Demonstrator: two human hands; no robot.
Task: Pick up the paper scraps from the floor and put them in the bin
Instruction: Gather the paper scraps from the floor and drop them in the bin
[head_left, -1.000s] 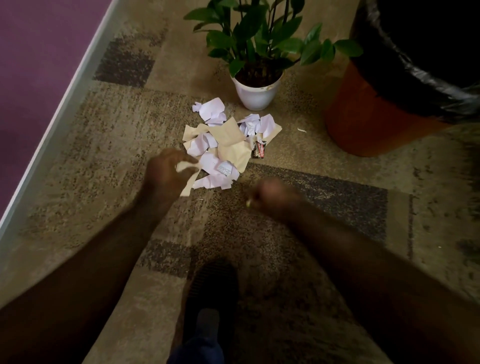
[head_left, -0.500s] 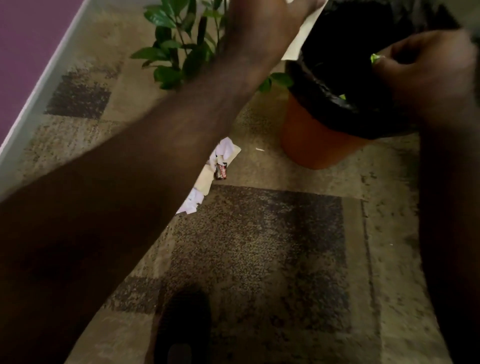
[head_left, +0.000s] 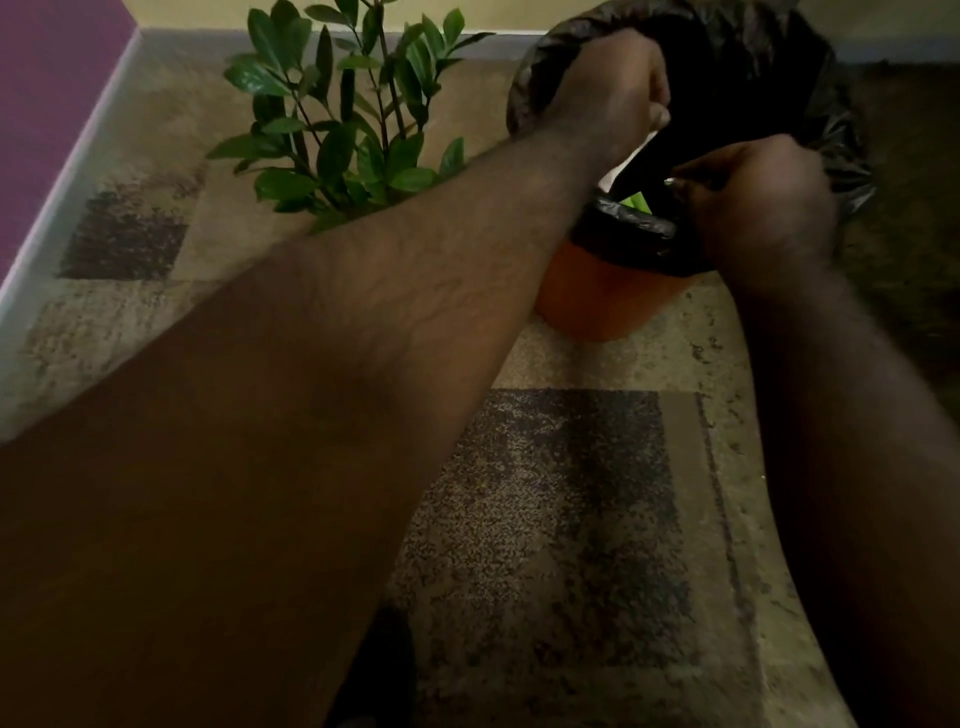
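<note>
The orange bin (head_left: 587, 296) with a black liner (head_left: 737, 67) stands at the upper right. My left hand (head_left: 608, 98) is over its opening, fingers curled down, and a pale paper scrap (head_left: 613, 177) shows under the wrist, seemingly held. At the bin's near rim, my right hand (head_left: 753, 208) has its fingers curled with nothing visible in them. A small green bit (head_left: 636, 200) lies just left of its thumb, inside the liner. My left forearm hides the scrap pile on the floor.
A potted plant (head_left: 343, 119) stands just left of the bin, partly behind my left arm. Patterned carpet (head_left: 571, 519) covers the floor. A purple wall with a pale skirting runs along the left. My dark shoe (head_left: 379, 670) shows at the bottom.
Both hands rose from the scrap pile to the bin. The left hand carried a tan paper piece over the opening. The green bit has left the right fingertips.
</note>
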